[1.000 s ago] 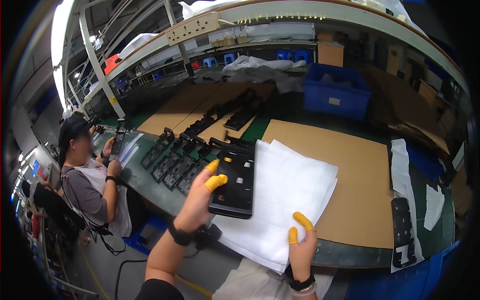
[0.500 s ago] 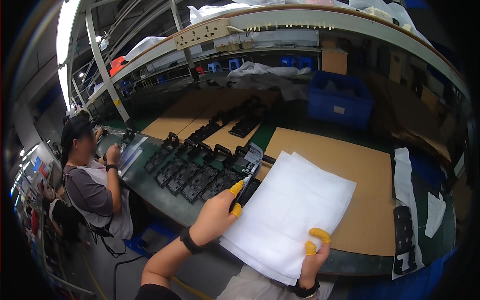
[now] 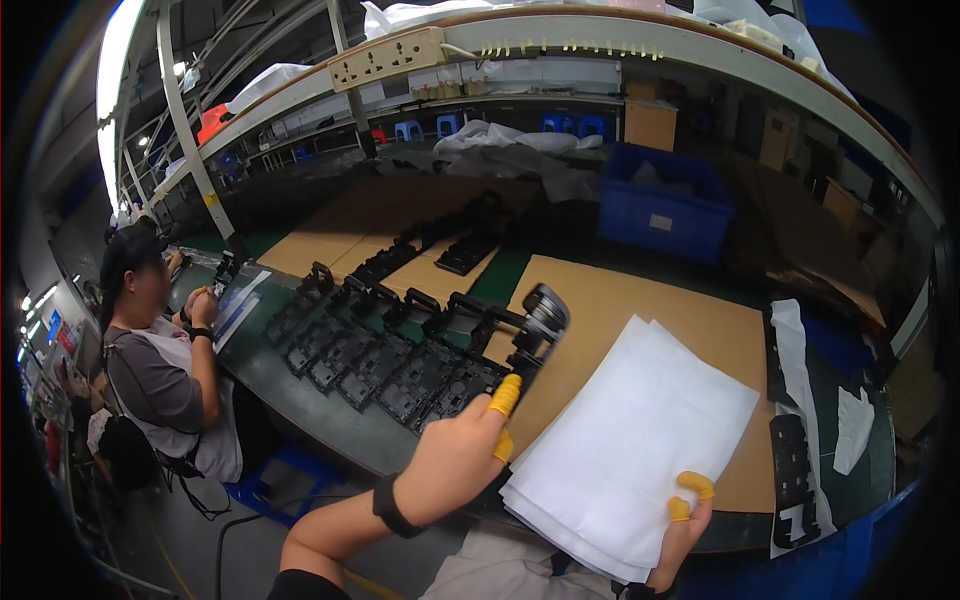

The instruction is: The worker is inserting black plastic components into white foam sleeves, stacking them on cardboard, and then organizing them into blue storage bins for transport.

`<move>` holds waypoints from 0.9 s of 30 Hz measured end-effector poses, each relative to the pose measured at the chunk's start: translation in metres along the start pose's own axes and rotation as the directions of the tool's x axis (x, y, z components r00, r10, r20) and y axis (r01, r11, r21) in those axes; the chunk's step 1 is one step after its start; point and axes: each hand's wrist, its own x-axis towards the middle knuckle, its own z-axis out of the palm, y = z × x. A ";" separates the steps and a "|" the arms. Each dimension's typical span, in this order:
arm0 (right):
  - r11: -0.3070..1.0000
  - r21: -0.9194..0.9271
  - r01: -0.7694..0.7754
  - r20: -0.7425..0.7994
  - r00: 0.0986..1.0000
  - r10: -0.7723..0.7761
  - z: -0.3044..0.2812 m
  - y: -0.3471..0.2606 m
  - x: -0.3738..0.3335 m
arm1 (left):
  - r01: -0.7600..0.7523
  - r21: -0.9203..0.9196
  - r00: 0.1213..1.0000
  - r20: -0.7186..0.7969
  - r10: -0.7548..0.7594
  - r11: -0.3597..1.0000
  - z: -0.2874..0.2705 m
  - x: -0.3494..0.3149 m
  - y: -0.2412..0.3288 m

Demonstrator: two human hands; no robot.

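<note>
Yellow finger cots cover some fingertips of both hands. My left hand (image 3: 462,452) is closed on the near end of a black plastic part (image 3: 537,335), which stands tilted and has a curved, glossy far end. Beneath the cots, part of that grip is hidden. At the lower right, my right hand (image 3: 686,520) pinches the edge of a stack of white sheets (image 3: 630,440), thumb and finger on top. The sheets lie slanted over the near side of the cardboard (image 3: 705,375). Left of my left hand, several similar black plastic parts (image 3: 375,368) lie in a row.
More black parts lie on cardboard (image 3: 325,222) farther back. A blue bin (image 3: 665,205) stands behind the table. Along the right edge lies a white strip with a black cutout piece (image 3: 790,450). A co-worker (image 3: 165,350) sits at left. A power strip (image 3: 388,58) hangs overhead.
My left hand has moved right with the black part, which now stands clear of the sheets. The white sheets and my right hand have shifted right and slightly down. The whole view moved slightly left.
</note>
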 end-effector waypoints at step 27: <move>0.996 -0.091 0.002 0.019 1.000 0.000 -0.002 0.003 -0.004 | 0.086 0.207 0.937 0.315 -0.150 0.974 0.049 -0.015 -0.016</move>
